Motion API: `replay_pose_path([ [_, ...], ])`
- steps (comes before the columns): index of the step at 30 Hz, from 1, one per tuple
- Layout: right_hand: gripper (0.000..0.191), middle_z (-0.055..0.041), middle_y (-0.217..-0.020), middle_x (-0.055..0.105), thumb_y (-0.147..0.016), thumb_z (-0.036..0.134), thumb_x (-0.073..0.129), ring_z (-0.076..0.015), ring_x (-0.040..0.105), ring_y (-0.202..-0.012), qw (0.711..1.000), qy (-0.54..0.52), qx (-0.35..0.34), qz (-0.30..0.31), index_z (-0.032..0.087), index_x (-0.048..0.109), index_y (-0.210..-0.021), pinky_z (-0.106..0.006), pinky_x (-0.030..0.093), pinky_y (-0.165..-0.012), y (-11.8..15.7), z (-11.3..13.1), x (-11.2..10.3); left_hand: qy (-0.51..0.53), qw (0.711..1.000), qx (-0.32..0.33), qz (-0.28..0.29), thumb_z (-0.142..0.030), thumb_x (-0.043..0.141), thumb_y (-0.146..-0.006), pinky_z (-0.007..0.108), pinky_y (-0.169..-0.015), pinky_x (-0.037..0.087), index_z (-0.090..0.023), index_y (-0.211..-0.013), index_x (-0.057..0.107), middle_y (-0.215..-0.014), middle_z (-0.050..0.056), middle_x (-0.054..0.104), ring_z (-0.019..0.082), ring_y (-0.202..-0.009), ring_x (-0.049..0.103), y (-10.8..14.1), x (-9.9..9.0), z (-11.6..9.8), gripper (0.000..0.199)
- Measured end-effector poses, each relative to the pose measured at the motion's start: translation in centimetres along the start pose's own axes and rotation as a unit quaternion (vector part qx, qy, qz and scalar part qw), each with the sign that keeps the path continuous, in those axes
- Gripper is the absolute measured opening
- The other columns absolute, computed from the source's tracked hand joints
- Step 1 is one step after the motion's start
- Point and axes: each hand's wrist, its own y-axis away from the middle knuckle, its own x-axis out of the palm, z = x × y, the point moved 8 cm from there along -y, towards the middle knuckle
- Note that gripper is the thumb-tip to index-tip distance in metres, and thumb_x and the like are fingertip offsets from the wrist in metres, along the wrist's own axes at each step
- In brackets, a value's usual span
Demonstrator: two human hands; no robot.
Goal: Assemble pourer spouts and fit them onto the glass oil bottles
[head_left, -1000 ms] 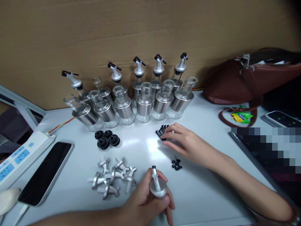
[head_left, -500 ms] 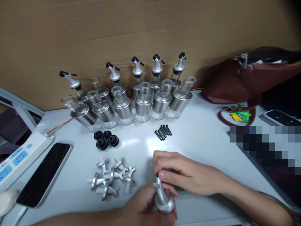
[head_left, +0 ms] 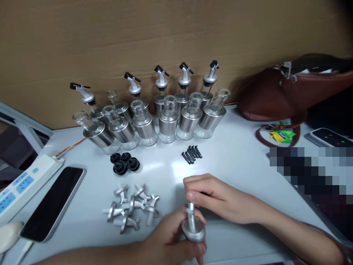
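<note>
The left hand (head_left: 175,237) is curled around a silver spout (head_left: 193,231), near the middle of the front edge of the white table (head_left: 234,154). The thumb and fingers hold its round part. The right hand (head_left: 220,200) pinches the thin top of the same spout, with its fingers bent close together. Its fingers hide the very tip.

To the left of the hands lie six loose silver spouts (head_left: 135,205). Behind them sit four black stoppers (head_left: 120,168) in a bunch. A little pile of black sticks (head_left: 192,154) lies behind the right hand.

Two rows of glass bottles (head_left: 168,123) with shiny metal bands stand along the back edge. Five in the back row wear spouts with black tops.

A phone (head_left: 53,204) and a white power strip (head_left: 26,187) lie by the left edge. A brown bag (head_left: 273,95) sits at the back right corner. Near it is a green and yellow packet (head_left: 282,136) with writing too small to read.
</note>
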Motion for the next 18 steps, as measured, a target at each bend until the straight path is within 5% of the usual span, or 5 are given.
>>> replay_pose_path([
  [6, 0.043, 0.0019, -0.068, 0.047, -0.099, 0.043, 0.039, -0.0100, 0.045, -0.064, 0.999, -0.001, 0.013, -0.035, 0.017, 0.050, -0.067, -0.025, 0.039, -0.065, 0.1, 0.1, -1.1, -0.009, 0.999, 0.031, 0.009, -0.042, 0.064, -0.087, 0.018, -0.060, 0.038, -0.018, -0.103, 0.045, -0.084, 0.001, 0.054, 0.005, -0.063, 0.053, 0.3, -0.1, 0.3, 0.034],
  [11, 0.023, -0.0020, -0.077, 0.060, -0.085, 0.041, 0.064, -0.0119, 0.057, -0.065, 0.978, -0.075, 0.050, -0.187, 0.018, 0.061, -0.083, -0.026, 0.047, -0.061, 1.3, -0.8, -5.7, -0.008, 1.000, 0.023, 0.015, -0.046, 0.062, -0.087, 0.018, -0.059, 0.036, -0.019, -0.102, 0.042, -0.085, 0.001, 0.052, 0.004, -0.063, 0.052, 0.4, 0.1, -0.2, 0.037],
  [14, 0.015, -0.0048, -0.084, 0.067, -0.082, 0.033, 0.067, -0.0148, 0.063, -0.071, 0.973, 0.028, 0.045, -0.226, 0.019, 0.067, -0.084, -0.027, 0.050, -0.065, 1.9, -0.3, -7.4, -0.010, 1.000, 0.002, 0.002, -0.050, 0.061, -0.086, 0.019, -0.063, 0.037, -0.020, -0.105, 0.041, -0.086, 0.000, 0.051, 0.004, -0.064, 0.052, 0.3, -0.1, -0.2, 0.042],
  [18, 0.021, -0.0059, -0.091, 0.072, -0.091, 0.027, 0.051, -0.0177, 0.066, -0.082, 0.955, 0.228, 0.055, -0.183, 0.020, 0.070, -0.096, -0.029, 0.049, -0.073, 1.7, -0.2, -7.3, -0.018, 1.000, 0.005, -0.003, -0.052, 0.060, -0.086, 0.020, -0.063, 0.037, -0.021, -0.107, 0.041, -0.087, 0.000, 0.051, 0.004, -0.064, 0.052, 0.3, -0.2, 0.0, 0.042],
])
